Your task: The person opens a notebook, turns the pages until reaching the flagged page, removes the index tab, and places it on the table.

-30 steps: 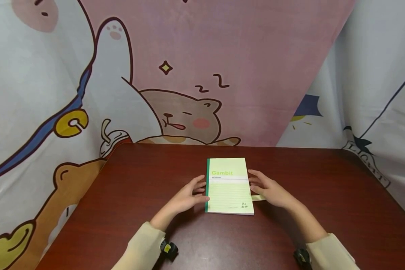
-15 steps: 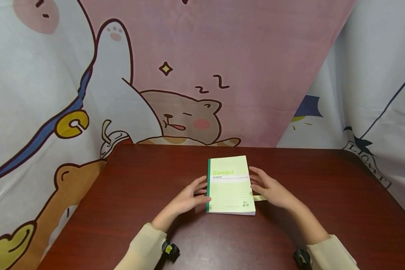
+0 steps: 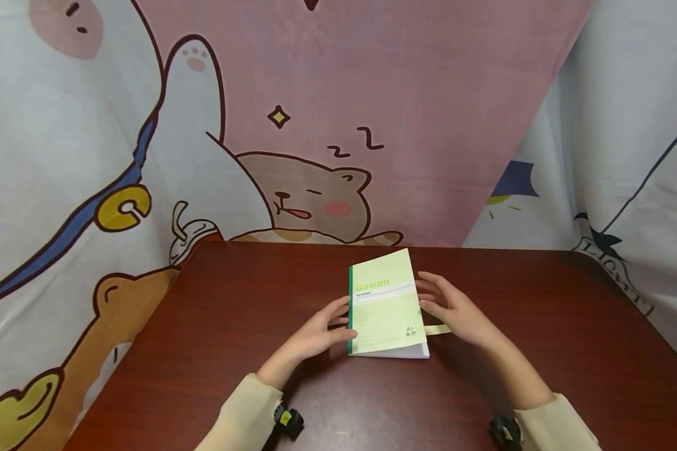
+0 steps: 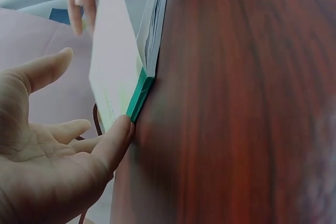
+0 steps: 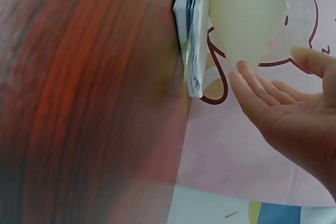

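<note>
A pale green notebook (image 3: 380, 319) marked "Gambit" lies on the table, its front cover raised along the right side while the green spine (image 3: 350, 313) stays down at the left. White pages (image 5: 194, 40) show below the lifted cover in the right wrist view. My left hand (image 3: 318, 332) is at the spine, fingers spread and relaxed, one digit touching the spine's near end. At the cover's free edge is my right hand (image 3: 457, 313); its extended fingertips touch the cover (image 5: 247, 14) from beneath. A pale yellow strip (image 3: 437, 329) sticks out at the notebook's right.
The dark reddish-brown table (image 3: 248, 275) extends around the notebook. Behind it hangs a pink and white cloth (image 3: 429, 125) with cartoon animals. Each wrist carries a small black device, such as the wrist camera (image 3: 289, 421) on the left.
The notebook's cover has risen on its right side, from lying flat to tilted up. My right hand has moved up slightly with it. My left hand stays by the spine.
</note>
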`<move>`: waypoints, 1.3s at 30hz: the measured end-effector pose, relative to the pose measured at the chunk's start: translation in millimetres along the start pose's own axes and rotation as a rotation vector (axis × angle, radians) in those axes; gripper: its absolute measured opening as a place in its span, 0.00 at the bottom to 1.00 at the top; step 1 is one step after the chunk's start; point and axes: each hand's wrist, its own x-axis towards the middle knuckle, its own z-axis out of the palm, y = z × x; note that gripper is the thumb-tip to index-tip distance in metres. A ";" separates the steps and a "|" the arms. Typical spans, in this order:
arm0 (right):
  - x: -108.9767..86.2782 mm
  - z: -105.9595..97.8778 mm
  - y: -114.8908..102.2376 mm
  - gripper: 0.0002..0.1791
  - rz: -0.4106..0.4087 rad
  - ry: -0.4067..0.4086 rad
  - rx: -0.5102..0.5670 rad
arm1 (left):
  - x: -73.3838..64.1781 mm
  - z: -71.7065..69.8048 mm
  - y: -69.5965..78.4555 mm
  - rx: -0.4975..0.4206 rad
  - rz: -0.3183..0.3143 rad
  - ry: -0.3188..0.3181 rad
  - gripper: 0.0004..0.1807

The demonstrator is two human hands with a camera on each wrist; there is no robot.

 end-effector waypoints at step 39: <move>11.6 16.9 -19.9 0.30 -0.034 -0.020 0.396 | -0.5 3.5 6.5 -0.025 -0.009 -0.006 0.42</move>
